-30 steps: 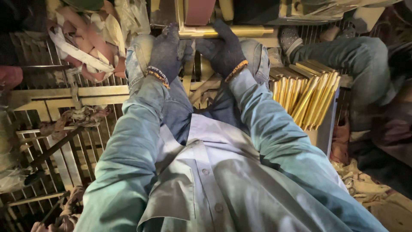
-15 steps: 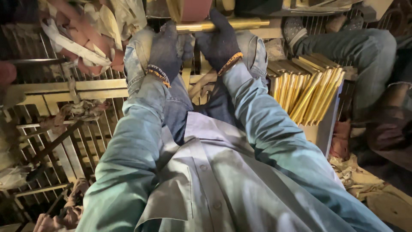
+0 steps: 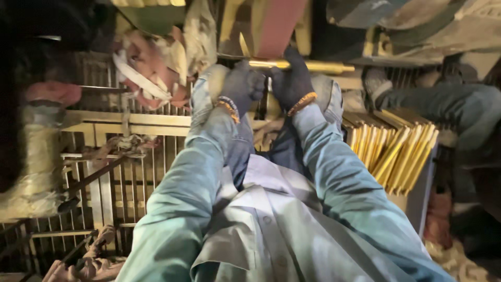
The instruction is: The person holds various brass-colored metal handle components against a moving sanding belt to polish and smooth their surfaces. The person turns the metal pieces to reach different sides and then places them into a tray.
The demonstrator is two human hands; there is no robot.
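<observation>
Both hands wear dark knit gloves with orange-banded cuffs and reach forward from pale green sleeves. Each grip is closed on one brass rod (image 3: 313, 66), which lies crosswise at the top of the view under a reddish belt or band (image 3: 279, 26). The left hand (image 3: 237, 86) wraps the rod's near end, fingers curled over it, while the right hand (image 3: 292, 78) clamps it just beside the left, knuckles up. The rod's free length juts out past the right grip, away from the left one.

Below and outward of the right grip, a stack of brass rods (image 3: 391, 151) lies packed side by side, slanting in a fan on a grey box or stand. Outward of the left grip sits a bundle of rags and pale straps (image 3: 151, 73), and below that grip a rack of thin metal bars (image 3: 120, 172) runs in rows. Beyond the right grip, another person's leg in blue denim (image 3: 449, 104) stretches across; the far corner is too dark to read, though it may hold more scrap.
</observation>
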